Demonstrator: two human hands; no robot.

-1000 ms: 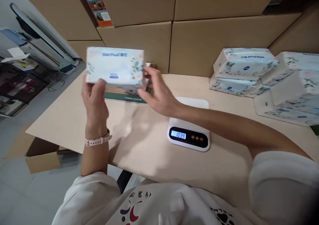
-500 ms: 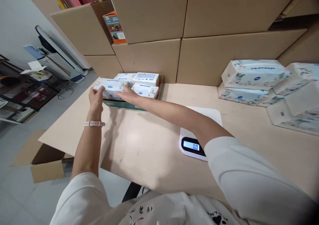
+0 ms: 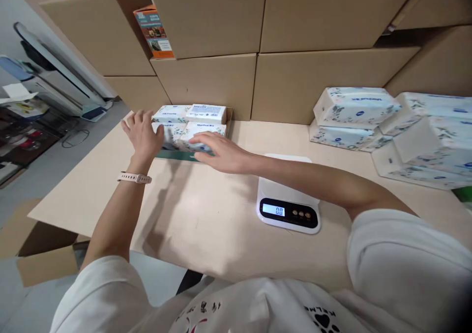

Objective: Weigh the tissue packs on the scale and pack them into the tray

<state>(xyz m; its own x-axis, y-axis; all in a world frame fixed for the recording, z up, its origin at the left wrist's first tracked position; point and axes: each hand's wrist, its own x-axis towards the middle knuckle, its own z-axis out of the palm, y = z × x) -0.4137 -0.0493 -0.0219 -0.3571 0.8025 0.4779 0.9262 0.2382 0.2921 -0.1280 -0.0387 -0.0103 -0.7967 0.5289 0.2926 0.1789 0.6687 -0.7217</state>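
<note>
Digital scale [image 3: 289,211]: on the pale tabletop [image 3: 206,230], display lit at 0.0, right forearm crossing above its platform
Right hand [image 3: 223,153]: fingers loosely parted, thumb apart, at the front right pack; cannot tell whether they touch
Left hand [image 3: 142,135]: fingers splayed wide, holding nothing, by the tray's left end
Green-fronted tray [image 3: 180,155]: beyond the hands, near the cartons
Manhua tissue packs [image 3: 206,125]: four in the tray, two by two
Right-side pile [image 3: 359,108]: more such packs, stacked
Cardboard cartons [image 3: 210,82]: stacked behind everything on the tabletop
</note>
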